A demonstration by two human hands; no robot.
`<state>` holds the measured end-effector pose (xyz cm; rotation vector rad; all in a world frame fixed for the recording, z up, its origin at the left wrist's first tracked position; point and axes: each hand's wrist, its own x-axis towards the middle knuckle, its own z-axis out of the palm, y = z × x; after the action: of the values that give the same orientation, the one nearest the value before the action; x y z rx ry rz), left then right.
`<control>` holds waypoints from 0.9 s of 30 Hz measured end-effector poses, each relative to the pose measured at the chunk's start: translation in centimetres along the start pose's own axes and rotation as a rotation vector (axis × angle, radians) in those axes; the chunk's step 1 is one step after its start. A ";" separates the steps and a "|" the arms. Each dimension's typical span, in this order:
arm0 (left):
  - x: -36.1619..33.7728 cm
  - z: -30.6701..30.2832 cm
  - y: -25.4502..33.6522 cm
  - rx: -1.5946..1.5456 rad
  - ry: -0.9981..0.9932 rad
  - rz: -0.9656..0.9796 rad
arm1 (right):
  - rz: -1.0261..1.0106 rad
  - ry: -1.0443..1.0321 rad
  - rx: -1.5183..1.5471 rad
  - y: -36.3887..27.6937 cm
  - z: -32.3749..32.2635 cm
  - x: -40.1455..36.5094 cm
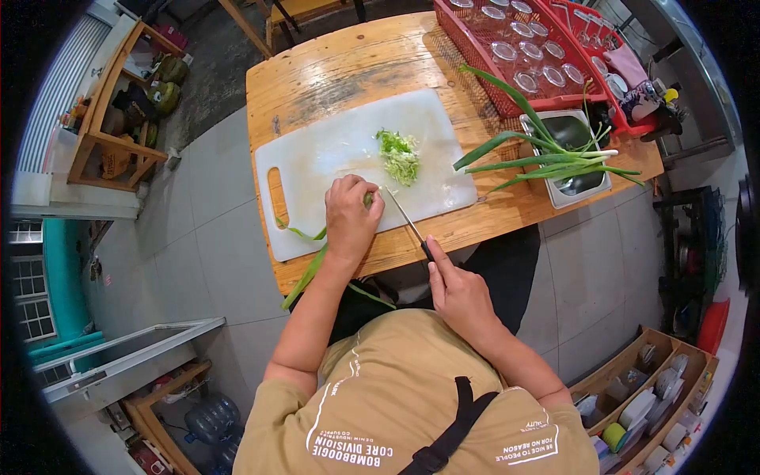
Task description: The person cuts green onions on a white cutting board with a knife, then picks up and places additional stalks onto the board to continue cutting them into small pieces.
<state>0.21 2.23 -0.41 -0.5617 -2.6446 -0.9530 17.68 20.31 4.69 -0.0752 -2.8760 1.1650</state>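
My left hand (352, 215) is closed around a bunch of green onions on the white cutting board (317, 150). Long green onion leaves (307, 273) trail from under that hand over the board's near edge. In my right hand (459, 293) is a knife (406, 215) with a black handle; its blade points away from me, the tip close to my left fingers. A small heap of chopped green onion (398, 157) lies on the board just beyond the knife tip. More whole green onions (554, 154) rest across a metal container at the right.
The wooden table (317, 59) carries the board. At its far right stand a red crate (467, 51) of upturned glasses and the metal container (582, 194). A wooden shelf box (641, 404) of dishes is at the lower right, a water bottle (212, 419) at the lower left.
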 end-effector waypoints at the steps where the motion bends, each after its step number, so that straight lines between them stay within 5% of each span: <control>1: 0.0 -0.1 -0.1 0.001 0.004 0.011 | -0.004 0.000 0.001 -0.1 0.0 0.1; 18: 0.2 -0.3 -0.1 0.007 -0.019 -0.020 | -0.032 -0.079 -0.228 -0.3 1.1 1.3; 27: 0.2 -0.5 0.1 -0.009 -0.010 -0.038 | -0.014 -0.074 -0.111 0.3 0.8 0.7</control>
<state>0.17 1.95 0.08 -0.5220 -2.6703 -0.9757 16.92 20.05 3.93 -0.0161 -2.9992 1.0269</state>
